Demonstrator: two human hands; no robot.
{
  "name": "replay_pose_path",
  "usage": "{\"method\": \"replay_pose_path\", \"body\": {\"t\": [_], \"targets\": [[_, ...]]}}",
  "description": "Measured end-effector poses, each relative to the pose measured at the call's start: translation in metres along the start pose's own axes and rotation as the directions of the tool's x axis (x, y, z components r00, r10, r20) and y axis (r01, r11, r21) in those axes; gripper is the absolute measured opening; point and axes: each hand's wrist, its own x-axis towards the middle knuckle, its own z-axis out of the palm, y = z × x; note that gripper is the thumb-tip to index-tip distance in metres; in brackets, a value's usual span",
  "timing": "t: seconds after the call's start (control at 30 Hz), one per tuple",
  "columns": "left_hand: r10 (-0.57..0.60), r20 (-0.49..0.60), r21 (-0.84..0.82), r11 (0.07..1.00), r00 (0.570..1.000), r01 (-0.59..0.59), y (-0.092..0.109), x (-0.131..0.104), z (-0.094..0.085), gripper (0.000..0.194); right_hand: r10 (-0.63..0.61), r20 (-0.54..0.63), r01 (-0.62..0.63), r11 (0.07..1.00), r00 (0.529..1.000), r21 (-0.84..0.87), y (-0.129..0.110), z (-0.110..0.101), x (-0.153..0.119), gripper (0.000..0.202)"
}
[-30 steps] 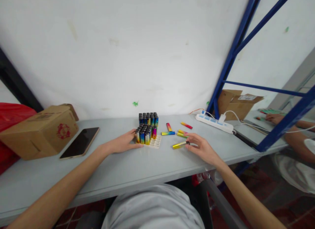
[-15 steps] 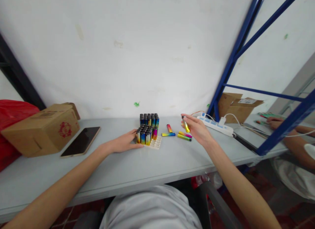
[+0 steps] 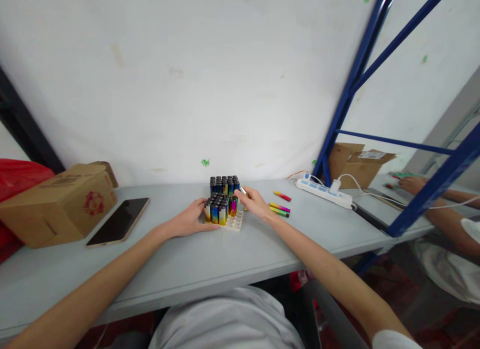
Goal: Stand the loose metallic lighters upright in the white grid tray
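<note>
A white tray with round holes point(image 3: 235, 223) stands mid-table, mostly filled with upright, shiny rainbow-coloured lighters point(image 3: 215, 213) with black tops. My left hand point(image 3: 189, 220) holds the tray's near left corner, fingers along its left side and thumb across the front. Over the tray's right side, my right hand point(image 3: 253, 203) pinches one lighter point(image 3: 243, 190); its silvery end shows above the fingers and the rest is hidden. Behind the tray stands another block of upright lighters point(image 3: 224, 184). To the right lie a yellow-and-red lighter point(image 3: 282, 195) and a pair side by side point(image 3: 279, 209).
On the left are a phone point(image 3: 119, 221), a cardboard box point(image 3: 63, 204) and a red bag point(image 3: 22, 176). A white power strip point(image 3: 324, 191) lies at the right, before a blue rack post point(image 3: 337, 114) and an open carton point(image 3: 350, 161). Beyond it, another person's hand point(image 3: 412, 184) works.
My right hand has moved left with the lighter, from above the loose lighters to the tray. It now covers two loose lighters and has uncovered the yellow-and-red one. My left hand stays put.
</note>
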Motion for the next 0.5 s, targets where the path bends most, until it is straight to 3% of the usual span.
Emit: {"method": "replay_pose_path", "body": {"t": [0.2,0.5], "targets": [[-0.018,0.011,0.012,1.000,1.000,0.018,0.000,0.001,-0.003,0.087,-0.034,-0.223,0.014,0.996,0.974,-0.091,0.003,-0.005,-0.004,0.059],[0.002,0.033,0.000,1.000,0.999,-0.002,0.010,-0.001,-0.007,0.078,-0.049,-0.245,0.001,0.981,0.968,-0.194,-0.008,-0.001,-0.013,0.060]]}}
